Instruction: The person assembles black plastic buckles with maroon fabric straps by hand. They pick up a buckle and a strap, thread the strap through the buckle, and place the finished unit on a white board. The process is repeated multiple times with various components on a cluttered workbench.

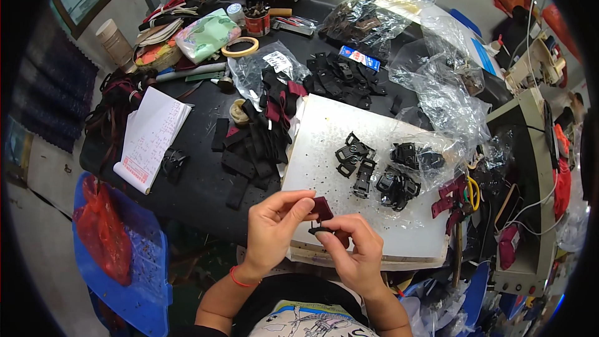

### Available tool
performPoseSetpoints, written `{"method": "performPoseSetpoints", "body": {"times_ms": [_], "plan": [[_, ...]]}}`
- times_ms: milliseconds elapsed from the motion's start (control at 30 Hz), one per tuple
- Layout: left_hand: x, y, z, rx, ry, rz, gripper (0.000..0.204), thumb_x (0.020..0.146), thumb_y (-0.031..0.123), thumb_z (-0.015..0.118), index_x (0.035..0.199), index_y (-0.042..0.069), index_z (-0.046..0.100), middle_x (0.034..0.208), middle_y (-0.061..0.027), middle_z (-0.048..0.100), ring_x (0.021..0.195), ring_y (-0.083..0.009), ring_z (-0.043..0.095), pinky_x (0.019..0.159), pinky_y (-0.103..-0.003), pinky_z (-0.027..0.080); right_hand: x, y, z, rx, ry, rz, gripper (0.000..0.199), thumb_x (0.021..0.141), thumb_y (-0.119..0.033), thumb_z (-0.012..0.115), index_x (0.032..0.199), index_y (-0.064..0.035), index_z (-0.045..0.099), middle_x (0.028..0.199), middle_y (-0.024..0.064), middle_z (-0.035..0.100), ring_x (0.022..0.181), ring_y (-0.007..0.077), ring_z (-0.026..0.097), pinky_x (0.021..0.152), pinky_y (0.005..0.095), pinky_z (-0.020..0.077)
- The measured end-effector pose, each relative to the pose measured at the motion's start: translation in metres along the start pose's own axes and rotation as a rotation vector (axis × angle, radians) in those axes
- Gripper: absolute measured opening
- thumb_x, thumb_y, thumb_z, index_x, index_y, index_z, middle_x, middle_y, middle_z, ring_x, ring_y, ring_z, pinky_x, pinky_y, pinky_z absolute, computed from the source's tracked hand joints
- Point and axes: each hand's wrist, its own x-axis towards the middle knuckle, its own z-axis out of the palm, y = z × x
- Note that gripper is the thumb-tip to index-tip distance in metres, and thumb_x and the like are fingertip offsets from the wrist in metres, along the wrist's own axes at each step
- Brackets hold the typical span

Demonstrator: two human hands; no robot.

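Close to my body, at the front edge of a white board (324, 131), both hands meet. Between the thumb and fingers of my left hand (277, 221) is a dark red strap piece (321, 208). My right hand (359, 246) pinches a small black buckle-like part (318, 229), held just below the strap piece. Whether the two pieces are joined I cannot make out. Farther up the board lie several loose black buckles (354, 153), and more black buckles (397, 187) rest on or beside clear plastic.
Left of the board is a pile of black straps (249, 153), with an open notebook (151, 140) beyond it. Yellow-handled scissors (474, 194) lie at the right. Plastic bags (437, 75) cover the far right. A blue stool (146, 262) stands at lower left.
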Motion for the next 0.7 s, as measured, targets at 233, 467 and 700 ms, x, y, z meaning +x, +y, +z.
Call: {"method": "performPoseSetpoints", "body": {"times_ms": [233,467,700], "plan": [[-0.012,0.005,0.009,-0.031,-0.065,-0.036,0.024,0.092,0.010,0.058,0.110,-0.005,0.062,0.099,-0.0107,0.066,0.089,-0.0121,0.062,0.078,-0.024,0.052,0.000,0.009,0.000,0.054,0.099,0.030,0.016,0.079,0.001,0.068,0.094,-0.0012,0.063,0.085,0.0062,0.061,0.057,0.0076,0.051,0.050,0.0210,0.0403],[-0.016,0.001,0.012,-0.035,-0.107,0.030,0.025,0.087,0.000,0.061,0.112,-0.005,0.060,0.105,-0.0122,0.064,0.095,-0.0152,0.062,0.086,-0.026,0.049,0.004,0.012,0.001,0.019,0.105,-0.019,0.016,0.079,0.003,0.067,0.095,-0.0016,0.064,0.085,0.0065,0.060,0.060,0.0073,0.050,0.052,0.0204,0.0395],[-0.010,-0.004,0.000,-0.011,-0.276,-0.014,0.027,0.086,-0.001,0.062,0.113,-0.003,0.062,0.107,-0.0129,0.064,0.097,-0.0131,0.061,0.087,-0.024,0.048,0.005,0.007,-0.002,0.332,0.120,0.254,0.017,0.080,0.002,0.066,0.096,0.0003,0.063,0.085,0.0074,0.060,0.066,0.0101,0.056,0.060,0.0221,0.0461]]}}
